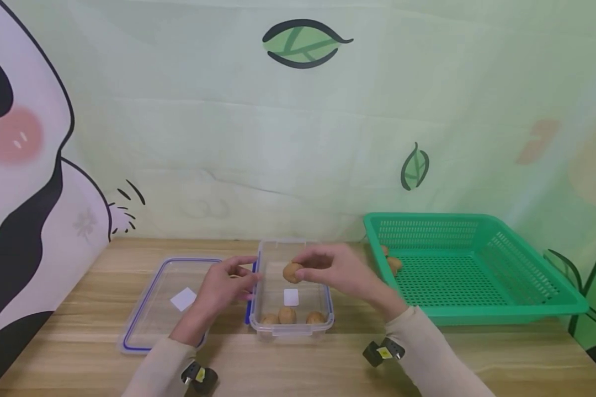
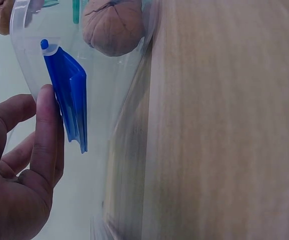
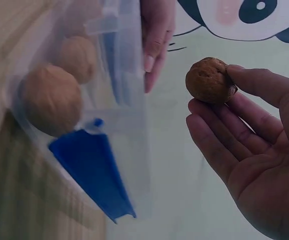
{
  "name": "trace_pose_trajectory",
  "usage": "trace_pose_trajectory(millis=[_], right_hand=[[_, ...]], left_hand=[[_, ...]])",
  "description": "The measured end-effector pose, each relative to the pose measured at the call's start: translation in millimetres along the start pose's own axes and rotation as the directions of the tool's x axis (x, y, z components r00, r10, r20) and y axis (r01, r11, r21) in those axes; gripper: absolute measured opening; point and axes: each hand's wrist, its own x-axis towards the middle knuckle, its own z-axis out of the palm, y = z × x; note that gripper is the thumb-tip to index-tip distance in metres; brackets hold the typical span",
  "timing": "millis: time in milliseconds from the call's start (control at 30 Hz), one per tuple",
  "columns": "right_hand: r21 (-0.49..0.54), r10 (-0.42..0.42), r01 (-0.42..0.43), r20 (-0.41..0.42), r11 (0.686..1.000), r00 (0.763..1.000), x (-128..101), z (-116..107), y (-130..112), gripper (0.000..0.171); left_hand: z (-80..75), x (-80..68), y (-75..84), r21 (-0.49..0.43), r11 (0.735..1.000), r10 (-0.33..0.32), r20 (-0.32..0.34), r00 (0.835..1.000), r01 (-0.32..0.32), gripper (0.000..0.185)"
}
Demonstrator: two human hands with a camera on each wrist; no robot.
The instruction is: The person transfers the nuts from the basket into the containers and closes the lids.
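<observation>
Three walnuts (image 1: 287, 316) lie along the near wall of a clear plastic box (image 1: 323, 300) that stands on the wooden table (image 1: 477, 353). Above the box, the right hand (image 1: 340, 271) pinches a fourth walnut (image 1: 292, 272) between thumb and fingertips; the wrist view shows the thumb on top of the nut and the other fingers stretched out beneath it. The left hand (image 1: 223, 288) rests against the left side of the box, its fingertips at the blue clip (image 2: 70, 102) there; the fingers are loosely bent and touch the clip without closing round it. Just to the left of the box lies its clear lid (image 1: 151, 309) with a blue rim, flat on the table, partly under the left wrist. To the right of the box stands a green basket (image 1: 477, 264), and two more walnuts (image 1: 393, 264) sit in its near left corner. Behind the table hangs a pale green backdrop with leaves and a cartoon panda.
</observation>
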Motion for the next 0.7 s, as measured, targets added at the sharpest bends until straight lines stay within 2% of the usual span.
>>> trace_pose_trajectory(millis=[133,400,700], right_hand=[[-0.009,0.001,-0.001,0.020,1.000,1.000,2,14,6,0.025],[0.018,0.064,-0.066,0.093,0.998,0.994,6,36,13,0.021],[-0.069,0.020,-0.012,0.115,0.998,0.993,13,54,19,0.018]], left_hand=[[0.0,0.5,-0.7,-0.015,1.000,0.003,0.001,1.000,-0.003,0.046],[-0.7,-0.3,-0.7,-0.015,1.000,0.012,0.007,1.000,-0.011,0.046],[-0.9,-0.7,-0.5,-0.003,1.000,0.014,0.004,1.000,-0.014,0.046]])
